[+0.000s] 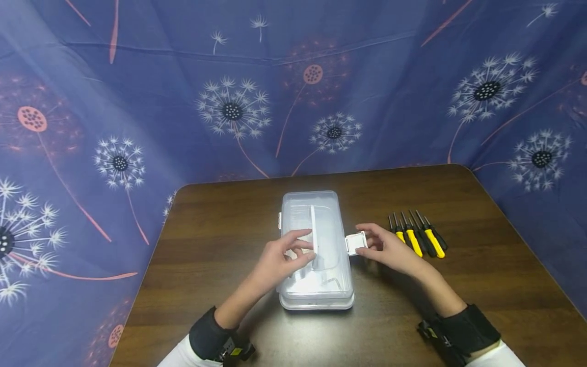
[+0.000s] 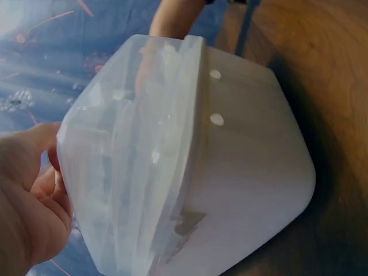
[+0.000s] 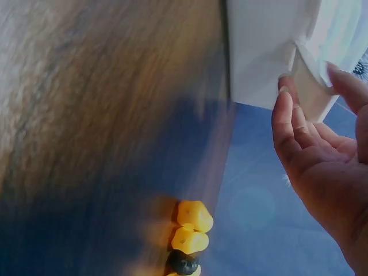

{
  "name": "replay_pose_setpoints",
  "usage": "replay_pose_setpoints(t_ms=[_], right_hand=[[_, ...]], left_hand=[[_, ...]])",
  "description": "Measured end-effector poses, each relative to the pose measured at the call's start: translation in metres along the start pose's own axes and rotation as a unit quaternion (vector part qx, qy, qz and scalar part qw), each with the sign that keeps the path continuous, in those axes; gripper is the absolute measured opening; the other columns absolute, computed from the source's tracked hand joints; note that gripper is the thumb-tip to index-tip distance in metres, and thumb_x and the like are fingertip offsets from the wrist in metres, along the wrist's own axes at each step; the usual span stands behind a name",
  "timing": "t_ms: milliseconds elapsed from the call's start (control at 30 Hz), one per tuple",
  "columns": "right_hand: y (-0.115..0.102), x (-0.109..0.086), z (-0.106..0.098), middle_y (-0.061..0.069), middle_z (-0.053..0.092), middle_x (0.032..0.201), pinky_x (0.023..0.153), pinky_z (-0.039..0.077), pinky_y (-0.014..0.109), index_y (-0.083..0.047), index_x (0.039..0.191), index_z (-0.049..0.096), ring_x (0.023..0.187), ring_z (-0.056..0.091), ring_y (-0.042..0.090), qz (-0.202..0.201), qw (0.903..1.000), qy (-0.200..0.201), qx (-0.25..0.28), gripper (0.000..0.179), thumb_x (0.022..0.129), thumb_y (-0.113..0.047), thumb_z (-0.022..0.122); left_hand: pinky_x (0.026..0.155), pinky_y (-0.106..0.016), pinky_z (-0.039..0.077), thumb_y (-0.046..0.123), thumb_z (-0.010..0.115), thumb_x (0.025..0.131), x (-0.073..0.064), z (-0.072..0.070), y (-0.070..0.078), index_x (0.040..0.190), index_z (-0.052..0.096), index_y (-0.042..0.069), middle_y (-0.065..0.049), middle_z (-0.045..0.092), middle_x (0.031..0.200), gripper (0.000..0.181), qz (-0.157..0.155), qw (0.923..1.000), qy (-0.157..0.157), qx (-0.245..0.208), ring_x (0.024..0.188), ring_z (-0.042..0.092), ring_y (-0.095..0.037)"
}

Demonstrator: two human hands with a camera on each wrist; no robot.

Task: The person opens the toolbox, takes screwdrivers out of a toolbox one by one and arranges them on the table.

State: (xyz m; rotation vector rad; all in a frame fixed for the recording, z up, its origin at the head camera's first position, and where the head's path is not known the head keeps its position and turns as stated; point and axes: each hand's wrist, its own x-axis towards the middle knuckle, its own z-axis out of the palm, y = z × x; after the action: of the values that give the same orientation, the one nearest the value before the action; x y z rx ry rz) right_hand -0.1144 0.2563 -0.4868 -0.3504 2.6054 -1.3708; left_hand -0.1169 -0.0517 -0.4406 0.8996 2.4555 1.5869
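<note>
A white storage box with a translucent lid (image 1: 316, 293) stands on the table, its lid closed down. My left hand (image 1: 279, 260) is at the white carry handle (image 1: 314, 219) on top of the lid, thumb and fingers curled about it. In the left wrist view the box's pale side wall (image 2: 253, 155) fills the middle. A white side latch (image 1: 355, 243) sticks out from the box's right side, swung away from the wall. My right hand (image 1: 390, 252) holds this latch between thumb and fingers, also seen with the latch plate (image 3: 309, 89) in the right wrist view.
Several screwdrivers with yellow or black handles (image 1: 433, 242) lie side by side right of the box, close behind my right hand. A second latch (image 1: 279, 220) sits on the box's left side. Blue patterned cloth (image 1: 275, 102) hangs behind the brown wooden table (image 1: 220, 224).
</note>
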Motion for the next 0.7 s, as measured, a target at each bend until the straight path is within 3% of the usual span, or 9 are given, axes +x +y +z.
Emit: replay_pose_setpoints(t_ms=[100, 200, 333, 433, 467, 533, 633, 700], right_hand=[[-0.003, -0.001, -0.001, 0.014, 0.069, 0.094, 0.061, 0.055, 0.029, -0.003, 0.135, 0.049, 0.080, 0.064, 0.031, -0.007, 0.9991, -0.003, 0.043, 0.059, 0.086, -0.029, 0.071], [-0.006, -0.002, -0.001, 0.018, 0.066, 0.110, 0.066, 0.059, 0.039, -0.006, 0.137, 0.049, 0.084, 0.063, 0.038, -0.023, 0.9978, -0.008, 0.062, 0.052, 0.092, -0.026, 0.064], [-0.011, -0.001, 0.004, 0.019, 0.057, 0.130, 0.071, 0.059, 0.049, -0.007, 0.141, 0.047, 0.091, 0.061, 0.039, -0.050, 0.9960, -0.009, 0.074, 0.046, 0.097, -0.020, 0.056], [-0.013, 0.002, 0.010, 0.019, 0.055, 0.133, 0.071, 0.058, 0.049, -0.007, 0.142, 0.046, 0.092, 0.061, 0.035, -0.059, 0.9958, 0.000, 0.070, 0.047, 0.098, -0.020, 0.055], [-0.014, 0.003, 0.012, 0.019, 0.056, 0.132, 0.071, 0.059, 0.049, -0.008, 0.143, 0.045, 0.093, 0.062, 0.033, -0.056, 0.9961, 0.005, 0.068, 0.048, 0.098, -0.021, 0.055], [-0.017, 0.004, 0.017, 0.019, 0.056, 0.130, 0.072, 0.059, 0.050, -0.008, 0.143, 0.044, 0.094, 0.063, 0.031, -0.044, 0.9965, 0.017, 0.068, 0.050, 0.097, -0.024, 0.056], [-0.022, 0.003, 0.022, 0.022, 0.055, 0.129, 0.076, 0.058, 0.051, -0.003, 0.140, 0.042, 0.099, 0.063, 0.029, -0.017, 0.9968, 0.027, 0.073, 0.052, 0.097, -0.028, 0.057], [-0.026, 0.003, 0.024, 0.024, 0.054, 0.128, 0.078, 0.058, 0.052, 0.000, 0.137, 0.042, 0.099, 0.063, 0.029, -0.002, 0.9966, 0.033, 0.076, 0.052, 0.097, -0.029, 0.057]], left_hand=[[0.055, -0.014, 0.049, 0.021, 0.070, 0.087, 0.001, 0.001, -0.004, 0.126, 0.066, 0.013, 0.000, 0.075, 0.106, 0.041, 0.093, 0.9912, -0.040, 0.085, 0.073, 0.061, -0.003], [0.072, -0.019, 0.055, 0.024, 0.067, 0.089, 0.003, 0.000, -0.002, 0.121, 0.071, 0.014, 0.001, 0.073, 0.114, 0.033, 0.160, 0.9728, -0.073, 0.151, 0.090, 0.064, -0.005], [0.092, -0.027, 0.053, 0.029, 0.063, 0.091, 0.004, 0.001, 0.002, 0.113, 0.075, 0.018, 0.002, 0.070, 0.119, 0.027, 0.199, 0.9473, -0.099, 0.231, 0.109, 0.061, -0.009], [0.091, -0.028, 0.053, 0.032, 0.062, 0.091, 0.004, 0.002, 0.005, 0.109, 0.077, 0.021, 0.004, 0.069, 0.118, 0.025, 0.209, 0.9340, -0.107, 0.270, 0.108, 0.060, -0.009], [0.088, -0.026, 0.053, 0.032, 0.062, 0.092, 0.004, 0.003, 0.005, 0.107, 0.077, 0.021, 0.004, 0.069, 0.117, 0.024, 0.210, 0.9339, -0.104, 0.270, 0.105, 0.061, -0.008], [0.079, -0.022, 0.055, 0.029, 0.064, 0.091, 0.003, 0.003, 0.005, 0.106, 0.077, 0.018, 0.003, 0.069, 0.112, 0.023, 0.205, 0.9441, -0.084, 0.244, 0.095, 0.062, -0.007], [0.061, -0.016, 0.050, 0.022, 0.066, 0.089, 0.002, -0.001, 0.002, 0.102, 0.076, 0.014, 0.002, 0.068, 0.100, 0.019, 0.180, 0.9654, -0.006, 0.189, 0.074, 0.057, -0.006], [0.053, -0.017, 0.045, 0.019, 0.067, 0.088, 0.001, -0.005, -0.002, 0.103, 0.075, 0.011, 0.001, 0.066, 0.093, 0.019, 0.148, 0.9747, 0.056, 0.158, 0.065, 0.051, -0.008]])
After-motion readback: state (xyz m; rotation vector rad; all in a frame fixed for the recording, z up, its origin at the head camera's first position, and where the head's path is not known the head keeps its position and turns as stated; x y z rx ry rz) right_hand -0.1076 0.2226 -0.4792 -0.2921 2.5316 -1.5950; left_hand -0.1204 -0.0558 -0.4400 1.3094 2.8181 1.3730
